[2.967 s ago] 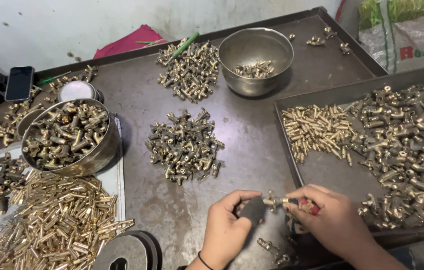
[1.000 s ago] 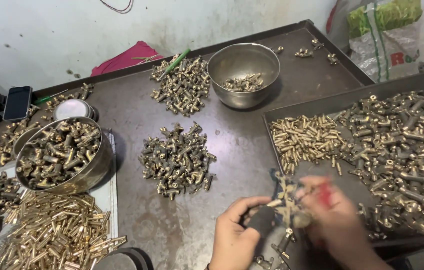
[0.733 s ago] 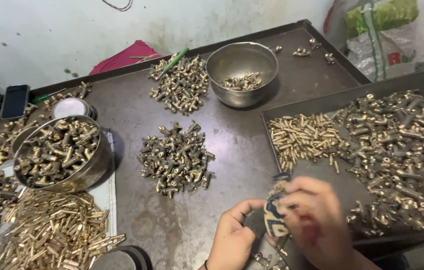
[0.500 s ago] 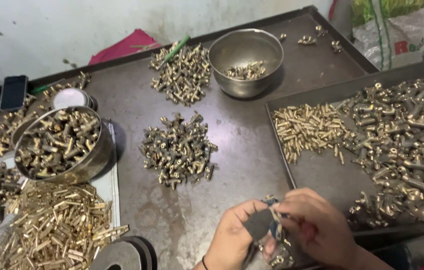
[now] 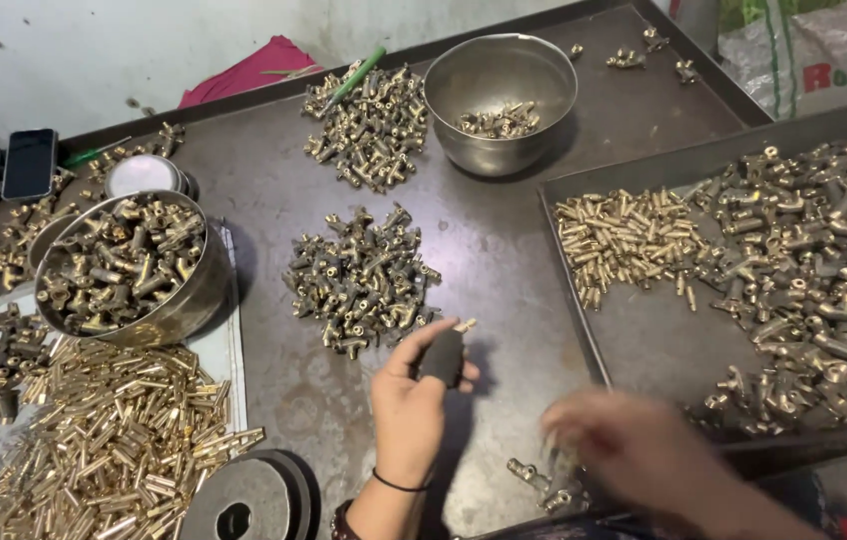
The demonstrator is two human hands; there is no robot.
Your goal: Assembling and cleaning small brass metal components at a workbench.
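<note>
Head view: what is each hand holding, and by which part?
The left hand grips a dark tool around its handle, brass tip up. The right hand is blurred; a hold cannot be told.

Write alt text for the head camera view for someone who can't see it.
A person's left hand holds a dark tool above a metal table, while the blurred right hand is beside small brass fittings. Heaps, bowls and a tray of brass parts surround them.

Dark, matt metal bench, scuffed and stained. Dull, tarnished brass fittings lie heaped; the brass pins look brighter and shinier. Two steel bowls have a brushed, softly glossy finish. Matt black tool handle.
</note>
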